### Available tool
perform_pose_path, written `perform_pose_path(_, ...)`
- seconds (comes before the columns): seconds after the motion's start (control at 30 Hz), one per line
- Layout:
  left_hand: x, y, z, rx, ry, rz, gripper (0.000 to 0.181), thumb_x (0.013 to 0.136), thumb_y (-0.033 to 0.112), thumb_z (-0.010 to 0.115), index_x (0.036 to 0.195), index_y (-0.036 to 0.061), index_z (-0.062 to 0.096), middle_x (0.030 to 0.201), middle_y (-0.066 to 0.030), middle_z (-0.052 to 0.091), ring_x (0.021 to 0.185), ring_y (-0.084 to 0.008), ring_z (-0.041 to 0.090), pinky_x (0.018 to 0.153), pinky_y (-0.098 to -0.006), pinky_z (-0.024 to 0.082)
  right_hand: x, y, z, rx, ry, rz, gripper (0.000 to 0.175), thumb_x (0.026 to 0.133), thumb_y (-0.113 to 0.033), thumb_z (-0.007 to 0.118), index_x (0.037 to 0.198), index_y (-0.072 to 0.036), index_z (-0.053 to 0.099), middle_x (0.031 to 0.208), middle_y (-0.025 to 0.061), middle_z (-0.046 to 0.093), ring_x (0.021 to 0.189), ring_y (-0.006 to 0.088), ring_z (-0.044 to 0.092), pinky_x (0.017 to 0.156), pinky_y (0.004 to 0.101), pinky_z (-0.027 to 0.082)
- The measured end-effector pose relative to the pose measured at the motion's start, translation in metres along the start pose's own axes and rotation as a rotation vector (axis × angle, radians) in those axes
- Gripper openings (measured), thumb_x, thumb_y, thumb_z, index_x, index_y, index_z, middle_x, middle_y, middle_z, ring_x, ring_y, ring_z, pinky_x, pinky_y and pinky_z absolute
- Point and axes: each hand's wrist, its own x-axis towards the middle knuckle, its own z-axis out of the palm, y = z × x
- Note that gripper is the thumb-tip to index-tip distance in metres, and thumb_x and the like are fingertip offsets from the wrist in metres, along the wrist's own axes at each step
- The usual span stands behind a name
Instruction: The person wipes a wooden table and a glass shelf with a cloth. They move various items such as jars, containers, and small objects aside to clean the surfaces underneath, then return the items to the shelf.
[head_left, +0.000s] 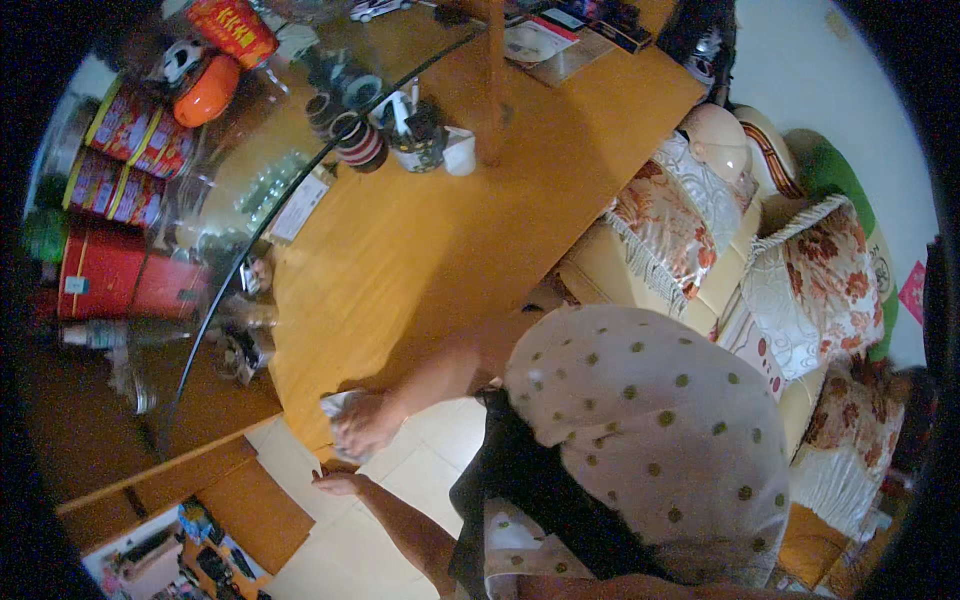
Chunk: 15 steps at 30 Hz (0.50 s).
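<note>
My right hand (366, 421) presses a crumpled grey-white cloth (341, 405) against the rounded near end of a wooden tabletop (360, 300). Part of the cloth hangs past the edge, and the fingers cover much of it. My left hand (337, 482) hovers just below that end, over pale floor tiles, with nothing seen in it. Its fingers point toward the left of the view, slightly apart.
On the tabletop stand a striped jar (360, 142), a pen holder (416, 139) and a white cup (459, 151). Left lie a red box (127, 274) and patterned tins (139, 127) behind a dark curved edge (247, 259). Floral cushions (832, 277) fill a sofa (607, 259) at right.
</note>
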Motion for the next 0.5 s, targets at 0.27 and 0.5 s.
perform_pose_path(0.27,-0.031,-0.012,0.021,0.201,-0.101,0.356,0.041,0.088,0.030,0.037,0.113,-0.0017,0.045,0.088,-0.0155,0.060,0.076,-0.0228,0.056,0.063,-0.0329,0.046,-0.149,0.039,-0.090,0.150,-0.276,-0.220,0.043,0.076,-0.019,0.063,0.116,-0.007,0.054,0.122,0.0111,0.050,0.120,0.0280,0.041,0.103,0.0460,0.029)
perform_pose_path(0.5,-0.042,0.010,0.013,-0.471,-0.119,-0.031,0.050,0.094,0.040,0.028,0.120,-0.0008,0.035,0.101,-0.0176,0.056,0.093,-0.0226,0.052,0.082,-0.0351,0.042,0.073,0.002,0.087,-0.005,-0.152,-0.152,0.037,0.078,-0.024,0.058,0.113,-0.011,0.056,0.124,0.0055,0.049,0.120,0.0260,0.038,0.101,0.0431,0.030)
